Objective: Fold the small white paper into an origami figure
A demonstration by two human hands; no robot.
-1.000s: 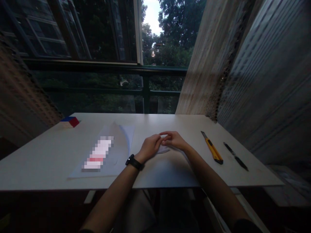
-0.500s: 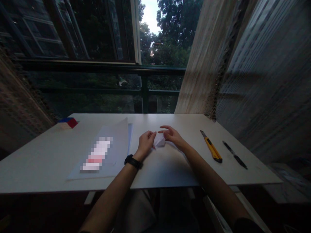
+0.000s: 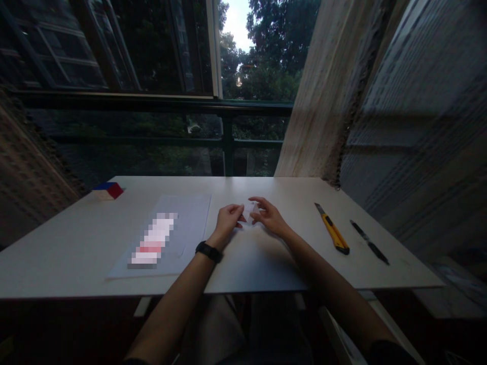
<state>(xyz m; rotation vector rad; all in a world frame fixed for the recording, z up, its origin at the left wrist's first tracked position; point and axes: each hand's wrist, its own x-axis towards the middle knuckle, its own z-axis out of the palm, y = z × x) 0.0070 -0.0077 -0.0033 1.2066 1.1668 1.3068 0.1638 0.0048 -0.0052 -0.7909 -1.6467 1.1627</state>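
Observation:
A small piece of folded white paper is between my two hands, just over the middle of the table. My left hand, with a black watch on its wrist, pinches the paper's left side between thumb and fingers. On the right side, my right hand curves its thumb and forefinger around the paper's edge. Fingers cover part of the paper, so its exact folds cannot be made out.
White sheets with a blurred-out patch lie left of my hands. A blue, red and white cube sits at the far left. To the right lie a yellow utility knife and a black pen on the white table.
My right fingers have closed in around the paper's right side, and the paper has turned between my hands. The lifted far corner of the sheets on the left now lies flat.

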